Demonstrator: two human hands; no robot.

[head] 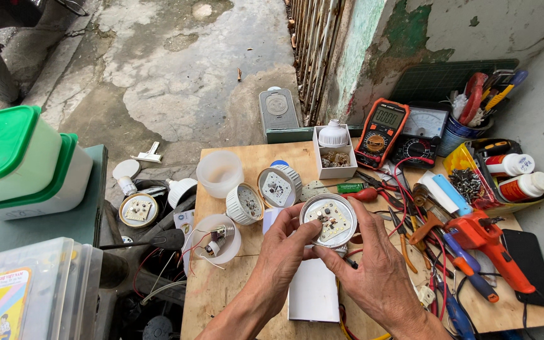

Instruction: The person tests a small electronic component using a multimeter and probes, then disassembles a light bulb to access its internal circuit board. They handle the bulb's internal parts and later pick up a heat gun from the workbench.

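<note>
Closest to the lens are the two forearms coming up from the bottom edge; the left hand (283,252) and the right hand (373,271) meet over the middle of the bench, both curled around a round white lamp housing with a pale LED board showing inside (329,219); left fingers pinch its near-left rim, right thumb and index wrap the right rim, so it's held up off the surface, face tilted toward the camera; under the hands lies a flat white rectangular plate (313,293) on the bare plywood tabletop (221,289).

Just beyond the housing sit two more opened white bulb bases (263,194), and left of those a frosted translucent plastic dome (220,171); nearer the left edge there's a clear dome with a metal screw cap and thin red wires in it (216,238).

Right of the hands it's a tangle of red leads, then an orange glue gun (483,242); further back an orange-cased digital multimeter (382,129) leans at the wall, beside a small white cardboard box (335,154) with a white bulb cap on top.
</note>
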